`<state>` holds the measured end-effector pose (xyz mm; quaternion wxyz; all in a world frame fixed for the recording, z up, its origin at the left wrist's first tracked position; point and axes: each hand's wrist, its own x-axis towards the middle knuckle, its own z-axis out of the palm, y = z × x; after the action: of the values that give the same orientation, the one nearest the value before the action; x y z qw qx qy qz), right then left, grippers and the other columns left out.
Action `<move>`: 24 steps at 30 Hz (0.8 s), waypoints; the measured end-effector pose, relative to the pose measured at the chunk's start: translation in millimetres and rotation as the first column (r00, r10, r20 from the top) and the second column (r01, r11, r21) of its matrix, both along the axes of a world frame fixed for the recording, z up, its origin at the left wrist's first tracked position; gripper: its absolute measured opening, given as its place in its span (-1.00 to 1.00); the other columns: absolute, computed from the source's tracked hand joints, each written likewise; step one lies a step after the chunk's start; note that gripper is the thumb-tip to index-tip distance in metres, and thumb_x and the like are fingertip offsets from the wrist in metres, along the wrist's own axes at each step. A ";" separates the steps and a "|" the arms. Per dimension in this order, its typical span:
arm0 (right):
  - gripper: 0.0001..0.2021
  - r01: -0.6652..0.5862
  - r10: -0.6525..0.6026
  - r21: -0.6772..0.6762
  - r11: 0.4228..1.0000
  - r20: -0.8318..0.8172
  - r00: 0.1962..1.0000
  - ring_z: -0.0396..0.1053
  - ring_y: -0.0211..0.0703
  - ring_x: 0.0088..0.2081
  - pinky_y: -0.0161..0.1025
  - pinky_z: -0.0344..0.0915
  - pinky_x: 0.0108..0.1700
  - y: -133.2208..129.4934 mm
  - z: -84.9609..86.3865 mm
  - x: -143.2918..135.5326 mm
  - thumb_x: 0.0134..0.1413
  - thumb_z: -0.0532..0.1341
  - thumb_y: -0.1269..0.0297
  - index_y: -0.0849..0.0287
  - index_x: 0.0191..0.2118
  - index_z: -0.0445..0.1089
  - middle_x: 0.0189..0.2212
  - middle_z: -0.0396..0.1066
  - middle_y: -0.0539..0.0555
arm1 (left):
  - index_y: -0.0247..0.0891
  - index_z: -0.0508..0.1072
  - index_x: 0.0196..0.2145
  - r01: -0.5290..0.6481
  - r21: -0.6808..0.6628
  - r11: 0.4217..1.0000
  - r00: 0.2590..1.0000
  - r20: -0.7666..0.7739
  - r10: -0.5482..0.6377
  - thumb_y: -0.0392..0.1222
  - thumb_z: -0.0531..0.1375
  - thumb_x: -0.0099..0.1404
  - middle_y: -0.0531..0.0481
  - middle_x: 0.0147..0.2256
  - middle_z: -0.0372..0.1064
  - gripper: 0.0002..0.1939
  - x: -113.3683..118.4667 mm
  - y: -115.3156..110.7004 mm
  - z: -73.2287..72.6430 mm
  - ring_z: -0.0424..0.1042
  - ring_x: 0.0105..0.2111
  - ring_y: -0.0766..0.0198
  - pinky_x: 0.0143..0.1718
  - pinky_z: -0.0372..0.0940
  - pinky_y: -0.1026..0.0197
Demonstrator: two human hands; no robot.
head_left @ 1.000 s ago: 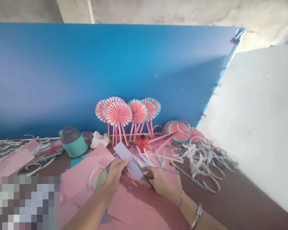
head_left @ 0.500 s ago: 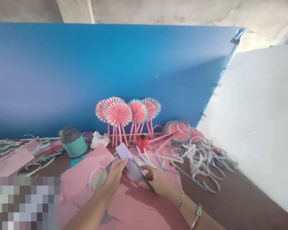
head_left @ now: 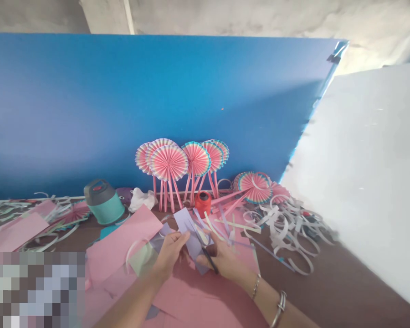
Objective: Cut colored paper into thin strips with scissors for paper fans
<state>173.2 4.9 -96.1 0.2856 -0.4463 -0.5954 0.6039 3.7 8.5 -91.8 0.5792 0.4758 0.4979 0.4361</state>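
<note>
My left hand pinches the left edge of a lavender paper piece, held at a slant above the pink sheets. Dark-handled scissors are gripped in my right hand, their blades along the paper's right side. Part of the blades is hard to make out against the paper. Below both hands lies a large pink paper sheet. More pink paper and a pale green piece lie by my left hand.
Pink pleated paper fans stand against the blue panel. A red spool-like object sits before them. Curled paper strips pile up at right. A teal container with a grey lid stands at left.
The lavender paper has shifted slightly right and turned a little more upright. My left hand has moved right with it, nearer the scissors, whose blades look more apart now.
</note>
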 end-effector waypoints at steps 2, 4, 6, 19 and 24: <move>-0.22 -0.001 0.001 0.010 1.000 -0.029 1.000 0.17 -0.32 -0.62 -0.39 0.02 -0.60 1.1 -3.5 -0.4 -0.22 0.34 0.13 0.15 0.12 -0.02 -0.61 0.28 -0.16 | -0.34 0.43 -0.70 0.014 0.006 1.000 1.000 -0.006 -0.014 0.18 0.12 0.13 -0.05 -0.81 0.30 -0.48 0.9 -0.5 -0.3 0.19 -0.81 0.38 -0.74 -0.05 0.35; -0.20 -0.010 0.011 0.023 1.000 -0.064 0.998 0.11 -0.35 -0.64 -0.40 -0.03 -0.61 2.2 -6.9 -0.6 -0.23 0.35 0.10 0.15 0.13 -0.03 -0.63 0.23 -0.18 | -0.34 0.43 -0.70 0.006 0.008 1.000 1.000 -0.003 -0.006 0.17 0.13 0.12 -0.06 -0.80 0.32 -0.49 1.2 -0.4 -1.0 0.21 -0.80 0.37 -0.73 -0.05 0.35; -0.20 -0.020 0.023 0.035 0.999 -0.088 0.996 0.05 -0.36 -0.66 -0.41 -0.07 -0.63 2.9 -8.6 -0.5 -0.22 0.35 0.09 0.16 0.13 -0.04 -0.65 0.19 -0.20 | -0.34 0.43 -0.69 -0.002 0.004 1.000 1.000 -0.001 0.002 0.16 0.13 0.12 -0.06 -0.80 0.32 -0.49 1.1 0.0 -1.3 0.21 -0.80 0.37 -0.73 -0.05 0.36; -0.29 0.004 -0.002 0.097 0.995 -0.024 1.000 0.01 -0.35 -0.65 -0.39 -0.08 -0.62 1.3 -1.9 -0.3 -0.19 0.31 0.06 0.18 0.07 0.05 -0.68 0.11 -0.21 | -0.31 0.40 -0.73 0.010 0.003 1.000 1.000 -0.003 -0.010 0.15 0.12 0.13 -0.06 -0.81 0.33 -0.49 1.1 -1.8 4.0 0.21 -0.80 0.37 -0.70 -0.03 0.34; -0.21 0.034 -0.032 0.068 0.997 -0.033 0.999 -0.01 -0.35 -0.66 -0.38 -0.11 -0.62 1.0 -2.3 -1.7 -0.23 0.32 0.04 0.21 0.11 -0.01 -0.70 0.10 -0.22 | -0.31 0.39 -0.74 0.001 -0.009 1.000 1.000 0.009 -0.001 0.17 0.14 0.11 -0.03 -0.81 0.31 -0.49 0.0 -0.2 0.0 0.19 -0.81 0.39 -0.71 -0.03 0.34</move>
<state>171.5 6.0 -98.4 0.3199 -0.4363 -0.6037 0.5855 3.7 8.3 -91.7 0.5838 0.4716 0.4969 0.4357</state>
